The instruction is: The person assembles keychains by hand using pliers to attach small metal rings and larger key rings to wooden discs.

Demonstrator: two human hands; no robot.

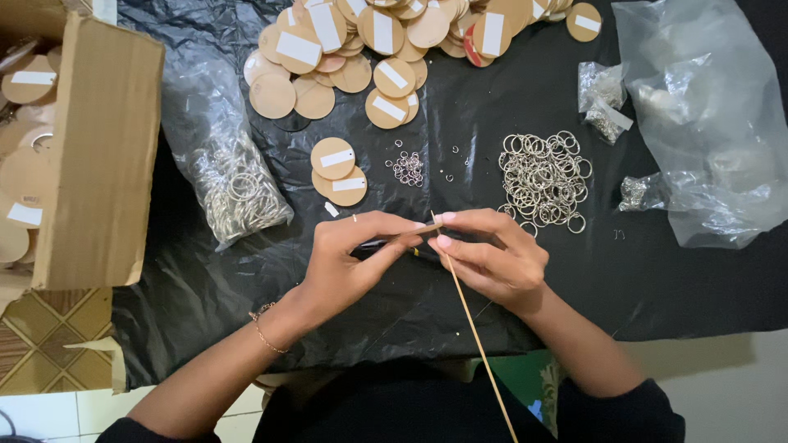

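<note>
Even, soft overhead light is illuminating the scene; glare is showing on the black plastic sheet (509, 98); focus is staying sharp throughout.

Your left hand (349, 258) had a thin ring on one finger, and a fine beaded chain bracelet (264, 324) circled that wrist. Your right hand (492, 254) was bare of jewellery. You wore dark sleeves (632, 414) pushed up past both forearms.

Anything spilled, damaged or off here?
Mostly orderly. A few small jump rings lie scattered on the black plastic sheet, apart from their little cluster. Nothing looks damaged; the key ring pile is loose but contained.
</note>
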